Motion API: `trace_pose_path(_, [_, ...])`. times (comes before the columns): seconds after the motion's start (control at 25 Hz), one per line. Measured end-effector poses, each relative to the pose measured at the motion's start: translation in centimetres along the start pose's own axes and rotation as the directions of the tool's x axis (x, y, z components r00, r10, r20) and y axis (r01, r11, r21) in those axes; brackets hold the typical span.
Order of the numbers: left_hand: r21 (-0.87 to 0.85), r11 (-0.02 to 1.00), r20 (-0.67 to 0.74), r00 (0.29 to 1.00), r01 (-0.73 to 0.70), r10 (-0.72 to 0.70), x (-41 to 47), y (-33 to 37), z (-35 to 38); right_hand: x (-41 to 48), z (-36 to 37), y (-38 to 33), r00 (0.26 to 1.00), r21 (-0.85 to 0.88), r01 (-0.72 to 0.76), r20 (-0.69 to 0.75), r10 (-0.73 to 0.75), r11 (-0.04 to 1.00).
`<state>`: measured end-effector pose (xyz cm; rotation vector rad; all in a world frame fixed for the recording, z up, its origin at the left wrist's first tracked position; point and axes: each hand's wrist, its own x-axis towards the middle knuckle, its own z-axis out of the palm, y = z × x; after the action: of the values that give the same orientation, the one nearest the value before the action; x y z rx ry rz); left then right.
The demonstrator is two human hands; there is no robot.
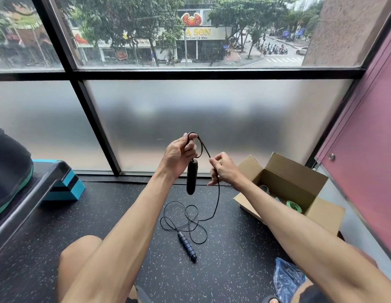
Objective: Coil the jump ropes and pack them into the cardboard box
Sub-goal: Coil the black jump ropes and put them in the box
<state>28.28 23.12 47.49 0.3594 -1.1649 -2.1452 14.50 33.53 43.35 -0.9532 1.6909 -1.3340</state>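
Observation:
A black jump rope (218, 200) runs from my hands down to the dark speckled floor, where it lies in loose loops. My left hand (181, 155) holds a small loop of the cord up high, and one black handle (192, 176) hangs upright below it. My right hand (223, 169) pinches the cord a little lower and to the right. The other handle (187, 247), dark blue and ribbed, lies on the floor between my knees. An open cardboard box (288, 171) stands on the right with green coiled ropes (294, 206) inside.
A frosted glass window wall with black frames stands straight ahead. On the left sits a black and teal step platform (59, 184) with a dark rounded object on it. A blue plastic bag (286, 278) lies by my right knee. A pink wall (365, 149) closes the right side.

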Motion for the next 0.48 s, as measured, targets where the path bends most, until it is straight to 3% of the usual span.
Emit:
trace_pose_path(0.12, [-0.107,0.988,-0.129,0.987,-0.109,0.095,0.6,0.3,0.1,-0.4,0.1,1.1,0.991,-0.031,-0.098,0.089,0.1,0.995])
trace_pose_path(0.24, [-0.107,0.967,-0.229,0.953,-0.229,0.2,1.3,0.6,-0.2,-0.8,0.1,2.1,0.979,-0.079,-0.114,0.164,0.125,0.99])
trace_pose_path(0.36, [0.106,0.959,-0.276,0.919,-0.261,0.281,1.8,0.3,-0.4,-0.8,0.4,2.1,0.988,-0.271,0.036,0.156,0.007,0.962])
trace_pose_path(0.48, [0.467,0.857,-0.247,0.899,-0.217,0.362,1.9,-0.4,-1.1,-0.4,0.6,1.4,0.963,-0.516,0.265,0.107,-0.246,0.815])
